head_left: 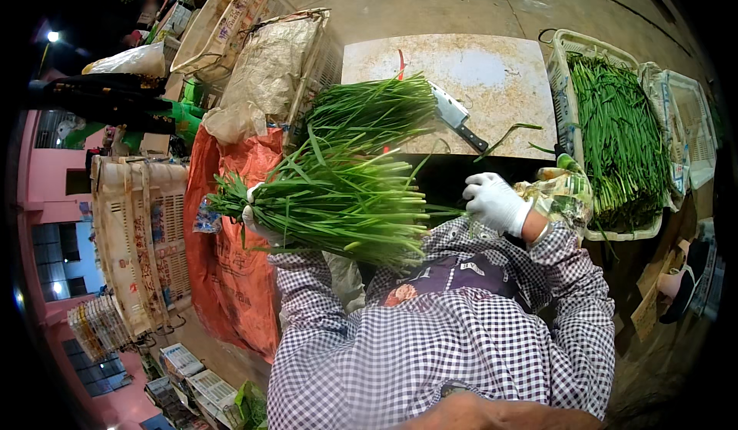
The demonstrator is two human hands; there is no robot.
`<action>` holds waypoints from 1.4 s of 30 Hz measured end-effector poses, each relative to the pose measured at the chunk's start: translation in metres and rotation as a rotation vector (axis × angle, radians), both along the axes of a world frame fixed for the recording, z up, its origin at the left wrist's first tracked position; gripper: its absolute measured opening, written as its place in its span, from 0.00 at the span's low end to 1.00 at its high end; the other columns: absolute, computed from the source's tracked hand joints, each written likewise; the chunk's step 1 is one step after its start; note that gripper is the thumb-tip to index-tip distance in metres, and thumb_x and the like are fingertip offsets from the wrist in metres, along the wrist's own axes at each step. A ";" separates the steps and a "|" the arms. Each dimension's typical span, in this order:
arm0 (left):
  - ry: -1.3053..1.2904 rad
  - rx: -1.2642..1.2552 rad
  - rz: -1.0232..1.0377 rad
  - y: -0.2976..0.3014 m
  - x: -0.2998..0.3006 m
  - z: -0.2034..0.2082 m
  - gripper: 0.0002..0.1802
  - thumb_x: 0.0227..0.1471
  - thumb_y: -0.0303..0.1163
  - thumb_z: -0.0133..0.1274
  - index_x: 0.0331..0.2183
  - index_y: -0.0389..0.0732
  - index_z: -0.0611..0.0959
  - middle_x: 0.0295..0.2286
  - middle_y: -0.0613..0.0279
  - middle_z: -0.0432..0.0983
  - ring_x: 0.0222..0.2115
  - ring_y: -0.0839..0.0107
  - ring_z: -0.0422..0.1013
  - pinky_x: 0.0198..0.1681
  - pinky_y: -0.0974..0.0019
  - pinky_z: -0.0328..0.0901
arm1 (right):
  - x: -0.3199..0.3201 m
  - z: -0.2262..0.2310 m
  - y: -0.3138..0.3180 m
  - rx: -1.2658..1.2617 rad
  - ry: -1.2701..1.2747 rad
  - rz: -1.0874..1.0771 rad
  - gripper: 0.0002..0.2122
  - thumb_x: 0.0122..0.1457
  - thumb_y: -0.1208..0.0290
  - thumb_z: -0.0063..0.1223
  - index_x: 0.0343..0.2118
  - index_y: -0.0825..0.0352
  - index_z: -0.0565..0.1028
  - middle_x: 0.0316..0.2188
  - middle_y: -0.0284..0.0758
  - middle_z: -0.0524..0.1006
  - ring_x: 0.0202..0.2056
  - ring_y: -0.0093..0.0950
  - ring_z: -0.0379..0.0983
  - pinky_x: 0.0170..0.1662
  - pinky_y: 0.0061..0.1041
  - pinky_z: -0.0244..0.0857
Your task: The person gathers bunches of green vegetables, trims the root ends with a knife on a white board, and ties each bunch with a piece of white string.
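A thick bunch of garlic chives (330, 199) lies across in front of me, leafy tips to the left and pale cut ends to the right. My left hand (257, 218), in a white glove, is wrapped round it near the tips; leaves hide part of the fingers. Right of the cut ends is my right hand (496, 203), also white-gloved, with its fingers curled in. What they hold, if anything, does not show. Another pile of chives (373, 111) rests on the left of a stained white board (492, 72). Beside that pile lies a cleaver (453, 115) with a black handle.
A white plastic crate (565, 107) packed with chives stands to the right, a second crate (699, 122) beyond it. Red-orange sheeting (231, 268) hangs at my left, with stacked crates (138, 238) further left. A covered crate (273, 68) adjoins the board's left side.
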State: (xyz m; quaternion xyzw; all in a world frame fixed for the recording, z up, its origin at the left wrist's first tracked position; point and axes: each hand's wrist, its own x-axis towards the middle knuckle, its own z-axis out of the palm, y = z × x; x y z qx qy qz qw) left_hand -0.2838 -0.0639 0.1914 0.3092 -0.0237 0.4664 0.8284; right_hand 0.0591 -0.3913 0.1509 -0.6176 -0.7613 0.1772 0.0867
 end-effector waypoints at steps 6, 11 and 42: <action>-0.034 0.031 -0.099 -0.024 0.018 0.022 0.19 0.57 0.48 0.46 0.42 0.44 0.77 0.38 0.53 0.78 0.35 0.55 0.77 0.37 0.45 0.74 | -0.010 0.016 0.002 0.003 0.102 -0.379 0.09 0.49 0.62 0.60 0.31 0.59 0.79 0.36 0.34 0.78 0.38 0.34 0.75 0.41 0.34 0.68; 0.118 -0.083 0.097 -0.004 0.001 0.003 0.14 0.51 0.46 0.52 0.34 0.47 0.73 0.33 0.64 0.71 0.36 0.61 0.71 0.39 0.49 0.69 | -0.051 0.041 0.071 0.479 0.465 -0.275 0.19 0.49 0.76 0.53 0.47 0.59 0.72 0.45 0.36 0.76 0.36 0.34 0.77 0.36 0.30 0.72; 0.130 -0.121 0.007 0.000 -0.009 0.007 0.13 0.47 0.41 0.56 0.32 0.47 0.71 0.34 0.65 0.70 0.38 0.64 0.69 0.42 0.52 0.67 | -0.058 0.001 0.056 0.436 0.257 -0.536 0.05 0.44 0.66 0.56 0.19 0.59 0.74 0.22 0.30 0.71 0.30 0.33 0.69 0.34 0.34 0.61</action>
